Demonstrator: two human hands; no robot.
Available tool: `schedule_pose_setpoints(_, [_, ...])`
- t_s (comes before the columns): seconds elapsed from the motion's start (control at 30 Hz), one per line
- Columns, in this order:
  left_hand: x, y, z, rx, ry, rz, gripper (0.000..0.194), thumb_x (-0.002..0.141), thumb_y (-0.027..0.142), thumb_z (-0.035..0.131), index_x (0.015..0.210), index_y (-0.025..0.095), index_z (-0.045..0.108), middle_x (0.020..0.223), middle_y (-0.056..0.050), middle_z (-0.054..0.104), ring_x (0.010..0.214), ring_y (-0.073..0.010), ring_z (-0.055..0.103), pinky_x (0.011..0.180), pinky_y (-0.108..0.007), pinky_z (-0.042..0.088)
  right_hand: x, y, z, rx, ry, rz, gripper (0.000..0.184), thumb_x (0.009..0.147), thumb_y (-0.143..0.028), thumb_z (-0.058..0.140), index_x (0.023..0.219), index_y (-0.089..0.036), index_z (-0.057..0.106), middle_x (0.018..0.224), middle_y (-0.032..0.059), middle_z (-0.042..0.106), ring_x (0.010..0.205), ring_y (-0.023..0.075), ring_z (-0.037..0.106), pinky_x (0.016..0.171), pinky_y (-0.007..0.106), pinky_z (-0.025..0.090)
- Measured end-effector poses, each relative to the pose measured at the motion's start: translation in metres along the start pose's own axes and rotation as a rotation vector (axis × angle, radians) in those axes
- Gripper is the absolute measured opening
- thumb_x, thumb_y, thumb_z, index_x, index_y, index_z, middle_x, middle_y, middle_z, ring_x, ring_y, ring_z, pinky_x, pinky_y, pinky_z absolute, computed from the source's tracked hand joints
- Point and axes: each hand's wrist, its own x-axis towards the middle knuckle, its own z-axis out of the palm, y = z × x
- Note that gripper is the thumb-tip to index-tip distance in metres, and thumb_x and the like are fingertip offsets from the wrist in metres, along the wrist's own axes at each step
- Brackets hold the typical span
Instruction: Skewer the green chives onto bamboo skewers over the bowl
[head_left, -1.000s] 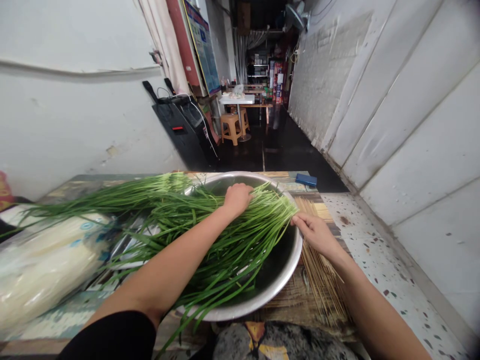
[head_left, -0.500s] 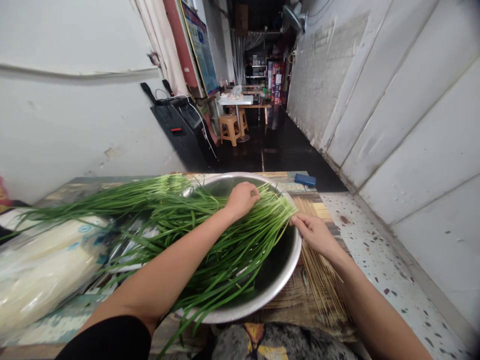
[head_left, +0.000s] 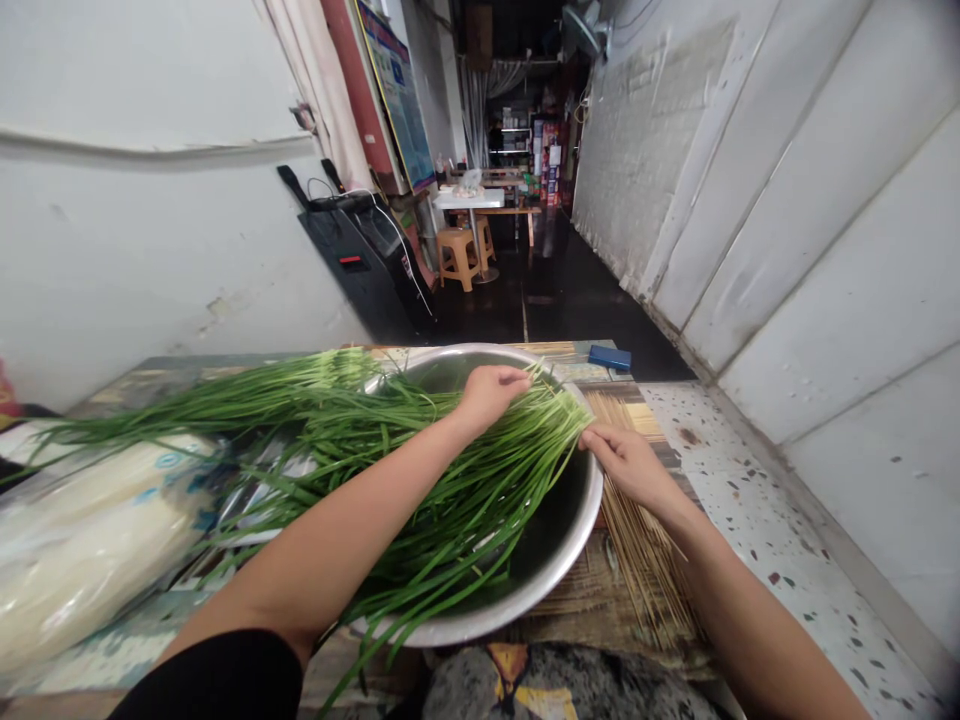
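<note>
A large metal basin (head_left: 551, 575) holds a heap of long green garlic chives (head_left: 420, 470), their pale stem ends fanned toward the right rim. My left hand (head_left: 491, 392) reaches over the heap, thumb and fingertips pinched together on a few pale stem tips near the far right rim. At the right rim, my right hand (head_left: 626, 460) is closed, its fingertips against the cut stem ends. What those fingers grip is hidden. Many thin bamboo skewers (head_left: 645, 570) lie under and beside my right wrist.
A second bunch of chives (head_left: 247, 390) lies left of the basin. A clear bag of pale contents (head_left: 105, 540) sits front left. A small blue box (head_left: 610, 358) is at the table's far edge. Beyond stand a black machine (head_left: 367, 255), stools (head_left: 457, 257) and a white table (head_left: 480, 200).
My left hand has moved slightly right and away from me, toward the stem tips, its fingertips now pinched there. My right hand has stayed almost in place.
</note>
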Motion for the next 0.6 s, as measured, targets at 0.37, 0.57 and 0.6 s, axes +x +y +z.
schedule_pose_setpoints(0.37, [-0.0052,0.0004,0.0065,0.006,-0.037,0.013,0.028,0.068,0.025,0.065,0.091,0.013,0.073,0.084,-0.007,0.072,0.083,-0.0194,0.064,0.085,-0.031,0.047,-0.0001,0.0009,0.0004,-0.010,-0.005,0.008,0.028,0.088,-0.034,0.039,0.074,-0.019,0.058,0.072,0.0005,0.062,0.072,0.0163,0.056,0.065,0.024,0.039])
schedule_pose_setpoints(0.57, [-0.0071,0.0059,0.0056,0.018,-0.055,0.017,0.022,0.070,0.022,0.062,0.086,0.014,0.074,0.078,-0.005,0.072,0.082,-0.0183,0.064,0.085,-0.029,0.047,0.0006,0.0009,0.0002,-0.002,-0.011,-0.012,0.029,0.088,-0.035,0.039,0.074,-0.019,0.058,0.072,0.0015,0.062,0.072,0.0173,0.057,0.066,0.026,0.041])
schedule_pose_setpoints(0.6, [-0.0072,0.0066,0.0054,0.026,-0.059,0.024,0.020,0.070,0.021,0.061,0.084,0.015,0.074,0.077,-0.004,0.072,0.081,-0.0180,0.064,0.085,-0.029,0.046,0.0007,0.0008,0.0000,0.001,-0.012,-0.010,0.029,0.088,-0.035,0.038,0.074,-0.019,0.058,0.072,0.0016,0.062,0.072,0.0174,0.057,0.066,0.026,0.041])
